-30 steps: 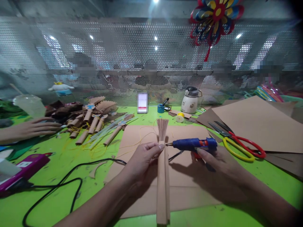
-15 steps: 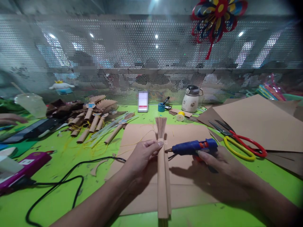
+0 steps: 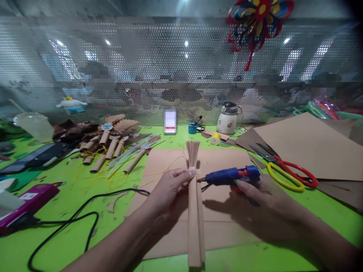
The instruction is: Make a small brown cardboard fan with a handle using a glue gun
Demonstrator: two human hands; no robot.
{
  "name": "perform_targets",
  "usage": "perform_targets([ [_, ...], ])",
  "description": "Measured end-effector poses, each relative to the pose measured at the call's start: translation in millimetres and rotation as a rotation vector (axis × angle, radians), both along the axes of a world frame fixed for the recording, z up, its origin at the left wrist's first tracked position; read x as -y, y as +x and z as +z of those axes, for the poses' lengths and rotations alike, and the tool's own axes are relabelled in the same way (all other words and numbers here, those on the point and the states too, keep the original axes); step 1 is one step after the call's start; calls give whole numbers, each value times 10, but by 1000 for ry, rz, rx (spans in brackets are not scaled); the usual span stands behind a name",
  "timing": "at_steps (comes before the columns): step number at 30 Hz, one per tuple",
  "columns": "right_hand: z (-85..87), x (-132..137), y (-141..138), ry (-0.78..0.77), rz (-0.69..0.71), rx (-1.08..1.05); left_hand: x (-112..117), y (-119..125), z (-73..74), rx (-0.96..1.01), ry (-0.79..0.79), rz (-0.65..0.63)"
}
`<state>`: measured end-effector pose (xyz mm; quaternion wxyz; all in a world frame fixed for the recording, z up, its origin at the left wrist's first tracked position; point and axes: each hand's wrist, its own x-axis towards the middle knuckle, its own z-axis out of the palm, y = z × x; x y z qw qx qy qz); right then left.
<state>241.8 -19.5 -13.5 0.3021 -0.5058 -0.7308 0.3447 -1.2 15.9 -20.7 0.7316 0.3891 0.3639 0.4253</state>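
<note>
My left hand (image 3: 172,185) pinches a folded brown paper strip (image 3: 195,223) near its far end, thumb on top. A pleated paper fan (image 3: 193,153) sticks out of that end, its folds pressed close together. My right hand (image 3: 262,192) grips a blue hot glue gun (image 3: 227,176) with red parts, its fingers partly hidden behind the body. The nozzle points left and meets the strip's right edge, just below my left thumb. Beneath both hands lies a brown paper sheet (image 3: 227,158) on the green table.
Scissors (image 3: 286,166) with red and yellow handles lie right, beside stacked brown card (image 3: 312,147). Finished-looking paper fans (image 3: 110,139) are heaped left. A black cable (image 3: 82,206) loops near a purple power strip (image 3: 31,204). A phone (image 3: 170,122) and a bottle (image 3: 227,119) stand behind.
The view has shifted slightly. Both hands keep their grips, and the glue gun's nozzle stays at the strip's edge. Another person's hand at the far left has mostly left view.
</note>
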Motion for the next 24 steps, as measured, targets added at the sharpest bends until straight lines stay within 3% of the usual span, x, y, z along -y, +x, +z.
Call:
perform_targets([
  [10,10,-39,-38,15,-41,-73,22,31,38,28,-41,9],
  [24,33,14,8,-14,-14,49,-9,-13,1,43,-52,-32],
])
